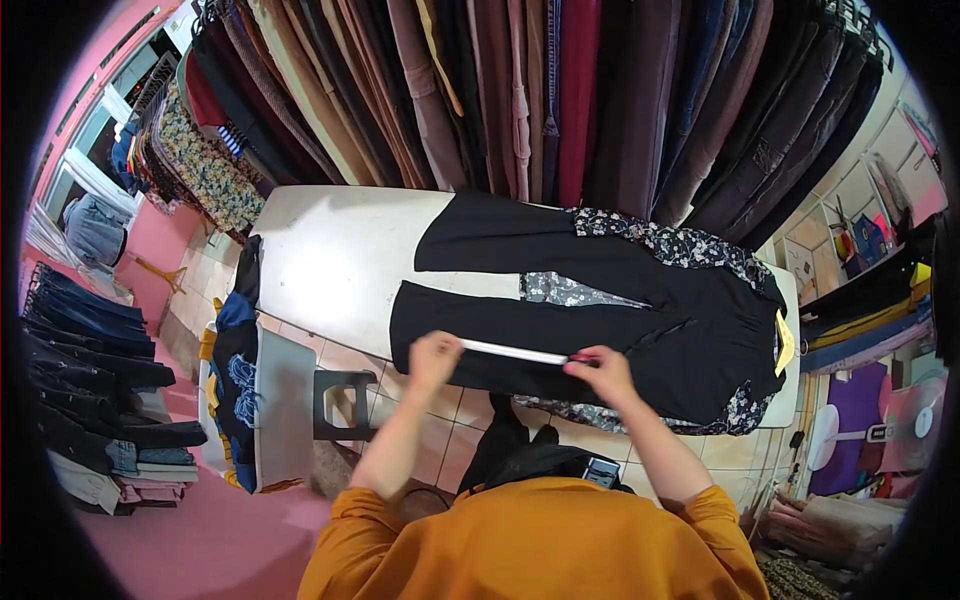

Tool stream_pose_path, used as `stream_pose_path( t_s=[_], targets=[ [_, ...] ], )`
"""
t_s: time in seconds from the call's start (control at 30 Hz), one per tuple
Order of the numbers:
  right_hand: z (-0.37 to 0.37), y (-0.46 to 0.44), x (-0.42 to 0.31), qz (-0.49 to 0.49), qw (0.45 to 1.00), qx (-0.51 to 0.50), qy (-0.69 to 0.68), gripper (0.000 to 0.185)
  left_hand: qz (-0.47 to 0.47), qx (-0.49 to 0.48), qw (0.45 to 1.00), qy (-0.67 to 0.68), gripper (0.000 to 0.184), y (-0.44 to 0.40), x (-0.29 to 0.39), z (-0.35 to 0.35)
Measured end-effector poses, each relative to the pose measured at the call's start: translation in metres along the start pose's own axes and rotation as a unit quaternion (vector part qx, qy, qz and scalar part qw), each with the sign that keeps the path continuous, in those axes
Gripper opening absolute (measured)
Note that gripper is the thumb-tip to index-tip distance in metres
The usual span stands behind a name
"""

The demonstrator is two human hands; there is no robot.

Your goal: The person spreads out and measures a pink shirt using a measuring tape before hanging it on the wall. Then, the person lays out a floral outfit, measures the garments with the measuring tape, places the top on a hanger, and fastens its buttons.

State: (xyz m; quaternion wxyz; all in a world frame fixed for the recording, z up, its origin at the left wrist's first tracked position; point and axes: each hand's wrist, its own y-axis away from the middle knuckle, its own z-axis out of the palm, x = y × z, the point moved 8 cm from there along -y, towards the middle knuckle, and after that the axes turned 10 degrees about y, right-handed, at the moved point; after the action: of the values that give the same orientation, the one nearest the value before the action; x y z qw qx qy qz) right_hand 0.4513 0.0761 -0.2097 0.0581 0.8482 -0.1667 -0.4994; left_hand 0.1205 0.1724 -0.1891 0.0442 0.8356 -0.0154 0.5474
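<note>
A white tape measure (513, 352) is stretched nearly level between my two hands, above a black garment. My left hand (434, 362) pinches its left end, near the hem of the lower leg. At the other end, my right hand (602, 372) is closed around the small red and dark case. The black jumpsuit-like garment (720, 320) lies flat with its legs pointing left and floral-print sleeves along both sides. A yellow hanger (785, 343) shows at its neck. Floral fabric (580, 289) also appears between the legs.
The garment rests on a white table (330, 250). Trousers (580, 100) hang in a dense row behind it. A white chair (285, 400) draped with clothes stands at left, beside a dark stool (343, 404). Folded jeans (150, 465) are at far left, a white fan (824, 437) at right.
</note>
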Motion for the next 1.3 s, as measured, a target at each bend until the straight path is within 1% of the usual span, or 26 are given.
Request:
stream_pose_path(
  t_s=[0.03, 0.07, 0.1, 0.13, 0.2, 0.27, 0.3, 0.33, 0.37, 0.4, 0.43, 0.47, 0.5, 0.53, 0.57, 0.6, 0.63, 0.73, 0.77, 0.87, 0.9, 0.97, 1.07, 1.13, 1.2, 1.3],
  targets=[
    [-0.024, -0.002, 0.017, 0.039, 0.999, 0.011, -0.002, 0.053, -0.063, 0.049, 0.997, -0.005, 0.008, -0.018, -0.04, -0.034],
    [-0.054, -0.003, 0.033, 0.06, 0.997, 0.049, 0.005, 0.051, -0.002, 0.086, 0.988, -0.124, 0.009, -0.03, -0.048, -0.069],
    [-0.086, -0.001, 0.043, 0.085, 0.993, 0.079, 0.038, 0.049, -0.007, 0.121, 0.975, -0.188, 0.013, -0.043, -0.068, -0.099],
    [-0.117, -0.001, 0.062, 0.079, 0.988, 0.12, 0.049, 0.047, -0.059, 0.137, 0.965, -0.218, 0.014, -0.049, -0.071, -0.121],
    [-0.178, 0.001, 0.119, 0.128, 0.973, 0.184, 0.057, 0.05, -0.058, 0.144, 0.95, -0.272, 0.018, -0.065, -0.105, -0.145],
    [-0.237, 0.024, 0.122, 0.158, 0.946, 0.253, 0.127, 0.048, -0.023, 0.093, 0.932, -0.35, 0.024, -0.09, -0.152, -0.142],
    [-0.263, 0.034, 0.126, 0.187, 0.928, 0.279, 0.161, 0.049, -0.03, 0.04, 0.892, -0.45, 0.019, -0.103, -0.175, -0.133],
    [-0.288, 0.043, 0.13, 0.194, 0.903, 0.306, 0.232, 0.053, -0.002, -0.001, 0.859, -0.511, 0.022, -0.109, -0.197, -0.126],
    [-0.311, 0.05, 0.143, 0.214, 0.884, 0.324, 0.26, 0.056, 0.095, -0.076, 0.765, -0.632, 0.023, -0.106, -0.196, -0.107],
    [-0.33, 0.057, 0.163, 0.242, 0.884, 0.318, 0.243, 0.06, 0.002, -0.037, 0.802, -0.596, 0.023, -0.111, -0.202, -0.118],
    [-0.346, 0.069, 0.164, 0.286, 0.858, 0.335, 0.264, 0.063, -0.095, 0.033, 0.89, -0.444, 0.023, -0.107, -0.19, -0.132],
    [-0.361, 0.073, 0.178, 0.307, 0.846, 0.338, 0.275, 0.066, -0.116, 0.081, 0.931, -0.336, 0.024, -0.104, -0.183, -0.138],
    [-0.373, 0.079, 0.185, 0.318, 0.838, 0.351, 0.271, 0.066, -0.108, 0.112, 0.929, -0.336, 0.02, -0.102, -0.175, -0.142],
    [-0.381, 0.083, 0.189, 0.327, 0.832, 0.361, 0.266, 0.066, -0.073, 0.102, 0.914, -0.385, 0.017, -0.105, -0.168, -0.139],
    [-0.388, 0.086, 0.192, 0.332, 0.828, 0.365, 0.267, 0.066, -0.163, 0.097, 0.932, -0.31, 0.017, -0.095, -0.142, -0.133],
    [-0.395, 0.089, 0.193, 0.35, 0.814, 0.375, 0.273, 0.066, -0.134, 0.08, 0.941, -0.299, 0.016, -0.099, -0.153, -0.135],
    [-0.401, 0.094, 0.194, 0.367, 0.8, 0.383, 0.28, 0.065, -0.143, 0.096, 0.93, -0.324, 0.015, -0.106, -0.173, -0.143],
    [-0.413, 0.093, 0.21, 0.351, 0.802, 0.399, 0.273, 0.064, -0.126, 0.099, 0.914, -0.374, 0.015, -0.111, -0.187, -0.144],
    [-0.416, 0.092, 0.215, 0.356, 0.799, 0.398, 0.276, 0.062, -0.148, 0.105, 0.909, -0.375, 0.015, -0.114, -0.194, -0.146],
    [-0.42, 0.089, 0.23, 0.378, 0.791, 0.398, 0.27, 0.057, -0.071, 0.122, 0.895, -0.424, 0.017, -0.114, -0.18, -0.145],
    [-0.421, 0.089, 0.235, 0.382, 0.79, 0.398, 0.269, 0.054, -0.069, 0.119, 0.894, -0.426, 0.017, -0.115, -0.173, -0.142],
    [-0.425, 0.088, 0.245, 0.387, 0.785, 0.398, 0.273, 0.052, -0.14, 0.073, 0.902, -0.402, 0.019, -0.112, -0.175, -0.14],
    [-0.432, 0.092, 0.254, 0.401, 0.78, 0.394, 0.274, 0.047, -0.187, 0.086, 0.887, -0.413, 0.02, -0.114, -0.18, -0.145],
    [-0.436, 0.097, 0.262, 0.413, 0.779, 0.39, 0.267, 0.045, -0.151, 0.092, 0.878, -0.445, 0.021, -0.115, -0.173, -0.142],
    [-0.441, 0.101, 0.271, 0.432, 0.776, 0.357, 0.289, 0.042, -0.176, 0.083, 0.88, -0.433, 0.02, -0.114, -0.171, -0.141],
    [-0.441, 0.109, 0.28, 0.424, 0.777, 0.368, 0.283, 0.041, -0.182, 0.083, 0.878, -0.436, 0.02, -0.109, -0.156, -0.135]
  ],
)
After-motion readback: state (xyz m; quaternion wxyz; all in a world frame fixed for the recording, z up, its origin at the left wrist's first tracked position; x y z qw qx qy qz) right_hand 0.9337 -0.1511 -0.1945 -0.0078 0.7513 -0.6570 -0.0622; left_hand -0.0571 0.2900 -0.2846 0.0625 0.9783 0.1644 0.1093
